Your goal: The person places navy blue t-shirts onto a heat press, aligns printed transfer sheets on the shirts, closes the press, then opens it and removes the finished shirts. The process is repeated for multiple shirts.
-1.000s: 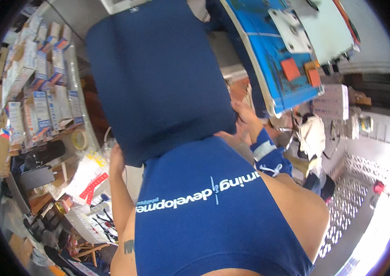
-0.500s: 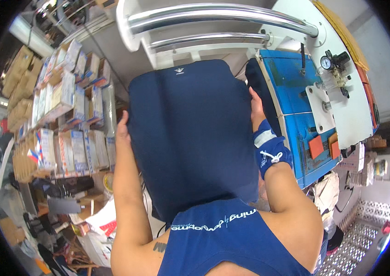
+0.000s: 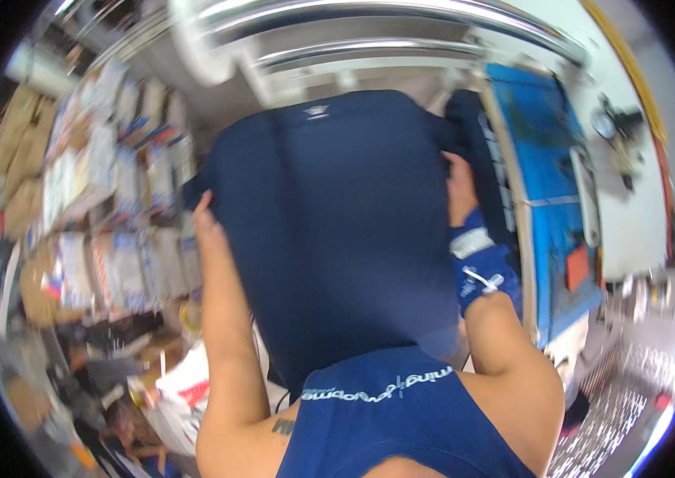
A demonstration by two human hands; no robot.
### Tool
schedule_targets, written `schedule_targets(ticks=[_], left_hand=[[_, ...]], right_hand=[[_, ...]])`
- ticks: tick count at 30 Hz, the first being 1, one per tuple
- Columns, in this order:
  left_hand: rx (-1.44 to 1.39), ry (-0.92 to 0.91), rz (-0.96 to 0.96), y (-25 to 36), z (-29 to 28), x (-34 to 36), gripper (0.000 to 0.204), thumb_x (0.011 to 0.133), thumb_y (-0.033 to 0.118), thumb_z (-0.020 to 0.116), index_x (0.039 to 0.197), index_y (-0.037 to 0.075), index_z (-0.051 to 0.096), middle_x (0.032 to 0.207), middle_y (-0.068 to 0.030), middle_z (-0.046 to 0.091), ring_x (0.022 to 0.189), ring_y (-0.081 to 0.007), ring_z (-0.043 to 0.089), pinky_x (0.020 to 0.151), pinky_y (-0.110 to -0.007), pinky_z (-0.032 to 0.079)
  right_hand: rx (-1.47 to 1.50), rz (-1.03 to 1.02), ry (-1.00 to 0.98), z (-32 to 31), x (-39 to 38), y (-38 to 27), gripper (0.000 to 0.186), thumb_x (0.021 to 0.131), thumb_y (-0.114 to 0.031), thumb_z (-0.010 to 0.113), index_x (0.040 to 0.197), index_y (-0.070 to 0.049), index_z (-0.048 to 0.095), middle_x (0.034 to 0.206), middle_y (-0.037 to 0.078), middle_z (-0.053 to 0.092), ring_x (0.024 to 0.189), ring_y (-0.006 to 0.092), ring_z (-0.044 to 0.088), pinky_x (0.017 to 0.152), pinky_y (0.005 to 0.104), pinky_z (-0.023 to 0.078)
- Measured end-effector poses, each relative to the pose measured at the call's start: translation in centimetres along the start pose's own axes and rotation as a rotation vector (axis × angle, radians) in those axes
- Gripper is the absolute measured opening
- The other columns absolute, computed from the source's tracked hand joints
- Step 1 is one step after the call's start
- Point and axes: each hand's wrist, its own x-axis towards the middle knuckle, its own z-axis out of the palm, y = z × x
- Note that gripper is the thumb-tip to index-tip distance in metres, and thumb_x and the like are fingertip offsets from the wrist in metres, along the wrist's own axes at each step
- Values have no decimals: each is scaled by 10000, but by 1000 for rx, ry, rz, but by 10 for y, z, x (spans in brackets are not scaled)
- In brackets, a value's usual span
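A navy garment (image 3: 329, 223) is stretched smooth over a padded rectangular form in front of me, with a small white emblem near its top. My left hand (image 3: 208, 209) grips its left edge, fingers curled round the cloth. My right hand (image 3: 459, 179) grips the right edge, partly hidden by the cloth. A blue band (image 3: 477, 271) with white cord is round my right forearm. Beside it stands a blue machine bed (image 3: 549, 171) with red blocks and dark fabric along its side. The view is blurred.
Above are chrome rails (image 3: 369, 54) on a white machine frame. A white panel (image 3: 632, 223) with a gauge (image 3: 608, 119) is at the right. Stacked cardboard boxes (image 3: 82, 183) fill the left, with papers and clutter (image 3: 190, 374) below. A patterned grille (image 3: 616, 398) is at lower right.
Since a second ago the view has swung, bringing the rails into sight. In the last half second the garment's upper edge has risen and its upper left corner has spread outward with my left hand.
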Motion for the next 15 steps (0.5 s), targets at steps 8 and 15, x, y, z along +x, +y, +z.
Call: schedule_targets(ticks=[8, 15], left_hand=[[-151, -46, 21, 6, 8, -8, 410, 987, 159, 679, 1287, -114, 622, 1252, -234, 702, 1106, -373, 702, 1002, -466, 575], [-162, -45, 64, 3, 16, -9, 384, 998, 176, 674, 1253, -109, 640, 1218, -247, 709, 1065, -377, 719, 938, -479, 608]], right_hand=[[863, 1050, 81, 19, 30, 60, 403, 955, -202, 653, 1202, 117, 669, 1225, 238, 700, 1086, 366, 688, 1039, 416, 530], [959, 1076, 42, 16, 32, 53, 344, 928, -166, 685, 1177, 71, 684, 1192, 198, 707, 1042, 323, 701, 978, 374, 561]])
